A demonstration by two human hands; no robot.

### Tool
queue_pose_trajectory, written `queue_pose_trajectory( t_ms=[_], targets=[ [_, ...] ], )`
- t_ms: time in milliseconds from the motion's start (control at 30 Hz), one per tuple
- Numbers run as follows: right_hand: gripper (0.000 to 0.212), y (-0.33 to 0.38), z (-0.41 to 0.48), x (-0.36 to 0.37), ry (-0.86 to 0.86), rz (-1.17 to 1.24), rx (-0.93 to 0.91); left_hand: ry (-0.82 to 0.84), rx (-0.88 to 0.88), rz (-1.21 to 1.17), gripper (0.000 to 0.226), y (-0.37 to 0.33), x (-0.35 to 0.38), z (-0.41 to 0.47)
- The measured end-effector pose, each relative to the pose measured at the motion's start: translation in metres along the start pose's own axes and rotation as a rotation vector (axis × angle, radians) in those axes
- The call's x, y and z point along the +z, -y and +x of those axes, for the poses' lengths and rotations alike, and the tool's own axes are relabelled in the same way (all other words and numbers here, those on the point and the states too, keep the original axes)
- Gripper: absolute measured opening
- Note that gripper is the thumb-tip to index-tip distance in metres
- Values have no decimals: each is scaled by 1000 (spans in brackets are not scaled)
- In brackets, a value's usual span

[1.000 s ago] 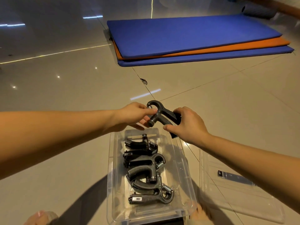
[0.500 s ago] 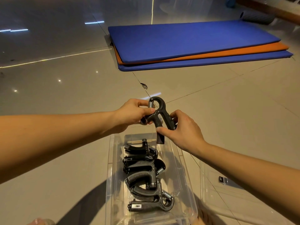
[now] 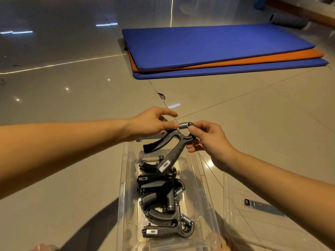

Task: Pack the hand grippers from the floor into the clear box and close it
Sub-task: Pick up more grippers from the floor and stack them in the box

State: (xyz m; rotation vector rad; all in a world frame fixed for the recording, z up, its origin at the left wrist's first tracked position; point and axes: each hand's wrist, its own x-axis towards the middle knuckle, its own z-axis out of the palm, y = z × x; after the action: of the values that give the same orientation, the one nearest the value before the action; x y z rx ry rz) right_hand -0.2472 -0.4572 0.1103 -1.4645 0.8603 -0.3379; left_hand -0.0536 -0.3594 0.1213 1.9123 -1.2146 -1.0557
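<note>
- The gripper is in the air over the far end of the box. It touches neither the box nor the floor.
- The left hand pinches the gripper at the left end of its spring, thumb and fingertips closed on the part. The other fingers of this hand are loosely extended.
- The right hand has its fingers curled round the loop at the spring's right end.
- Purpose of the two-hand hold, as judged: gripping the head at both sides lets the two handles hang free and point down into the box, so the piece can be turned to suit the space left.
- The longer handle, with a pale label near its tip, angles down toward the near side. The shorter curved handle points left.
- The packed grippers lie in a row along the box, overlapping and nested handle into handle. This arrangement appears chosen to save room.
- The free space is at the far end of the box, directly under the held piece.
- The lid lies flat on the floor just beside the box, on the right. This position keeps it within reach for closing.
- Stage, as judged: packing is in progress and closing has not begun.
- Caution: a handle left standing above the rim could stop the lid from seating.
- Stacked blue and orange mats lie well apart, beyond the hands.
</note>
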Motion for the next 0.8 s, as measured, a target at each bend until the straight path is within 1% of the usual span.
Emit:
queue_pose_trajectory(
  t_ms=[33, 67, 133, 200, 267, 367, 433, 500, 567, 633, 667, 733, 767, 800],
  targets=[
    [18, -2, 1, -2, -46, 45, 20, -88, 9, -9, 59, 4, 4, -2],
    [20, -4, 3, -5, -91, 95, 47, -140, 22, -3, 70, 9, 8, -6],
    [25, -8, 5, -10, -159, 200, 105, -142, 70, 85, 89, 18, 16, -17],
    [25, -12, 6, -12, -177, 287, 139, -126, 158, 304, 98, 25, 23, -25],
    [21, -16, 5, -10, -161, 352, 166, -189, 226, 540, 98, 27, 29, -27],
    [15, -21, 1, -2, -108, 408, 216, -276, 230, 708, 88, 26, 32, -27],
    [17, -25, -2, 1, -51, 420, 257, -266, 235, 778, 85, 28, 30, -28],
    [21, -29, -6, 3, 15, 397, 298, -214, 252, 824, 82, 34, 28, -32],
    [23, -32, -9, 3, 80, 272, 322, -145, 251, 853, 77, 41, 29, -37],
    [22, -35, -10, 0, 110, 56, 281, -88, 222, 849, 73, 47, 31, -41],
    [18, -37, -9, -3, 97, -60, 223, -73, 209, 848, 71, 49, 32, -42],
    [9, -40, -5, -9, 3, -372, 41, -66, 199, 856, 67, 51, 35, -44],
    [8, -41, -3, -13, -62, -551, -54, -65, 194, 858, 64, 53, 38, -43],
    [12, -42, -1, -17, -109, -698, -133, -65, 186, 859, 62, 55, 41, -43]
  ],
)
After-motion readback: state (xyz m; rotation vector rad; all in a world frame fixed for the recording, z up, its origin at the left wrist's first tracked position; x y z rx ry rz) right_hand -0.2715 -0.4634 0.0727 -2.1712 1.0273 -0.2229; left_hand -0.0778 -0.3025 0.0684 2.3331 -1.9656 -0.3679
